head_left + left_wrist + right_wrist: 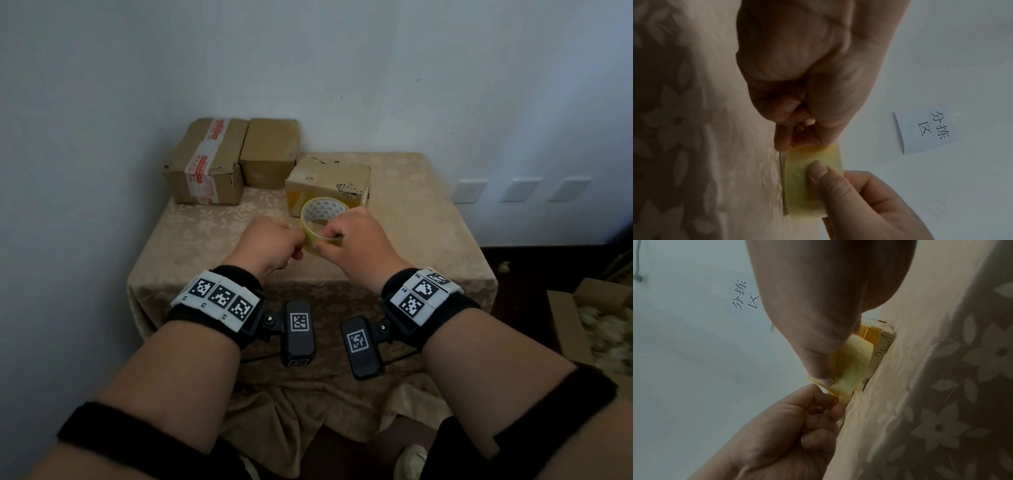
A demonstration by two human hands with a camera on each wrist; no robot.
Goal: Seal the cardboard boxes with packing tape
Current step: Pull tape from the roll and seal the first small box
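Both hands are up over the table [191, 240] with the tape roll [322, 222] held between them; right hand [356, 240] has the roll itself, thumb pressed flat on the outer yellowish face and the other fingers curled over the top edge; left hand [270, 245] is bunched up right against the roll's left side, thumb and fingers [785, 139] pinched at the rim where the loose end would be, though I honestly can't tell if any tape is peeled up yet; just past the grip, almost touching the far side of the roll, is the nearest cardboard box [329, 181] with yellowish tape already on its front; further back and off to the left of the hands sit two more boxes side by side, one with red-printed tape [205, 161] and a plain one [269, 152]; on the wall behind there's a paper note [927, 129] with handwritten characters; floral tablecloth under everything.
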